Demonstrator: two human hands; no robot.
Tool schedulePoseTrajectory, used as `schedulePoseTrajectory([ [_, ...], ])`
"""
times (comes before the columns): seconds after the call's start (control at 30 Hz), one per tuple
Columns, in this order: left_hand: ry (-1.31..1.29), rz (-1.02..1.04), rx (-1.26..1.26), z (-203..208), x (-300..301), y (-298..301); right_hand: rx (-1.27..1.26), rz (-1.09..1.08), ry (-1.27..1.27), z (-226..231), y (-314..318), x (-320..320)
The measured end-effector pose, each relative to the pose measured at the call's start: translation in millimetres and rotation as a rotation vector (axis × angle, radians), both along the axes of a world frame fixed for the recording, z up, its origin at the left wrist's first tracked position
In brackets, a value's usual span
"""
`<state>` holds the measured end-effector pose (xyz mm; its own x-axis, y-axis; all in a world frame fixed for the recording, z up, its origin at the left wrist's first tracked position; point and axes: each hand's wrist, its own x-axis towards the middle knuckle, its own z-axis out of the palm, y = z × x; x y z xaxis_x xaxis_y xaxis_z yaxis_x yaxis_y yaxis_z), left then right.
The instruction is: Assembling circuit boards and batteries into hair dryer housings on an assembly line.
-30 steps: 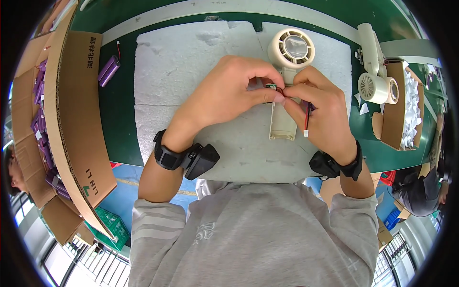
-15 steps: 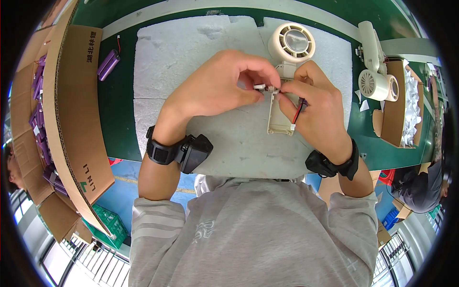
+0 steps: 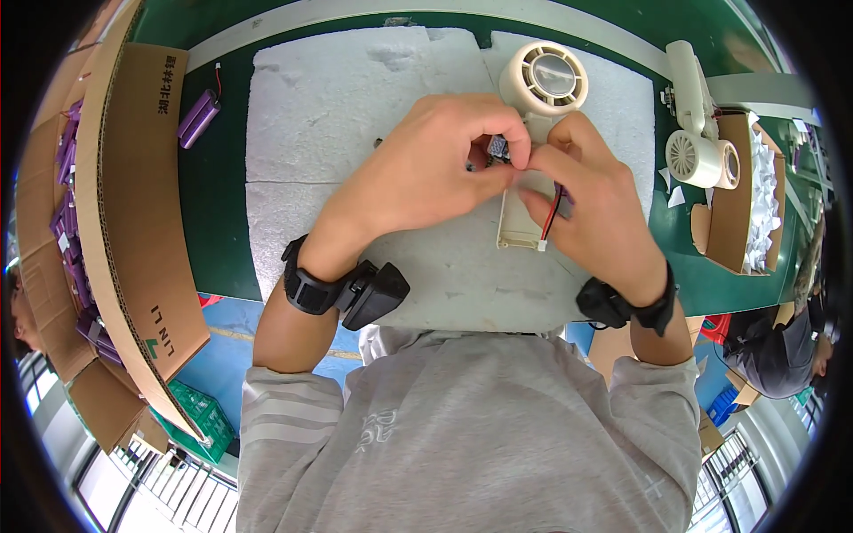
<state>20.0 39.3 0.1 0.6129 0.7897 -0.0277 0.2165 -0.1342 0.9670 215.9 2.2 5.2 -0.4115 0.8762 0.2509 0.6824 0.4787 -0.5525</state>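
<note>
Between the thumb and forefinger of my left hand (image 3: pixel 435 160) is a small circuit board with a dark block (image 3: pixel 499 149), partly hidden by the fingers. My right hand (image 3: pixel 600 195) is closed beside it, its fingertips meeting the left ones over the handle. Within the right fingers shows a sliver of a purple battery pack (image 3: pixel 565 190), mostly hidden. Its red and black wires (image 3: pixel 551 216) hang down to a white plug (image 3: pixel 543 246). Below the hands lies a cream handheld fan: its round head (image 3: pixel 544 78) points away from me, and its open handle shell (image 3: pixel 518 238) is partly covered.
Everything rests on a white foam sheet (image 3: pixel 302 107) over a green table. Another purple battery pack (image 3: pixel 199 119) lies left, by a tall carton (image 3: pixel 147 222) holding several more. On the right are cream fan parts (image 3: pixel 693 155) and a box (image 3: pixel 736 222) of white pieces.
My left hand has shifted slightly right and tilted the circuit board, so the dark block shows now instead of the pale connectors. My right hand has barely moved.
</note>
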Motion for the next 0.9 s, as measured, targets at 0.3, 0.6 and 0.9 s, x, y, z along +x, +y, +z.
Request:
schedulePoseTrajectory([
  [0.3, 0.041, -0.031, -0.053, 2, -3, 3, -0.352, 0.197, 0.244, 8, 15, 34],
  [0.6, 0.000, -0.029, -0.025, 1, -3, 4, -0.166, 0.119, 0.469, 4, 13, 24],
  [0.9, -0.076, 0.088, -0.222, 0, 2, 2, -0.175, 0.069, 0.225, -1, 9, 20],
])
